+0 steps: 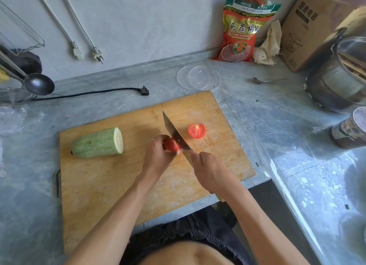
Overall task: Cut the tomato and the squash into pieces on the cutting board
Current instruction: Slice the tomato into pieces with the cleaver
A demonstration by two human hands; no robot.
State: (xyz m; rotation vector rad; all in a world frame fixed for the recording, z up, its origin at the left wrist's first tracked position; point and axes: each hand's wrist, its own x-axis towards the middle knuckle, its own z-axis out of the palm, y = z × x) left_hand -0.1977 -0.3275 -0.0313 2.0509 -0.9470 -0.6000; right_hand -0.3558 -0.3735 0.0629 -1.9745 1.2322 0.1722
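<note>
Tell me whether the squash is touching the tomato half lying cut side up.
Apart. The head view shows the squash at the cutting board's left and the tomato half toward its right, with bare board, the cleaver and the left hand between them.

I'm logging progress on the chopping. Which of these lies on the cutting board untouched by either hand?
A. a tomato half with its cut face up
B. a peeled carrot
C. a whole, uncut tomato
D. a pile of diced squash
A: the tomato half lies cut face up right of the knife, apart from both hands, while the left hand holds the other tomato piece under the blade.
</note>
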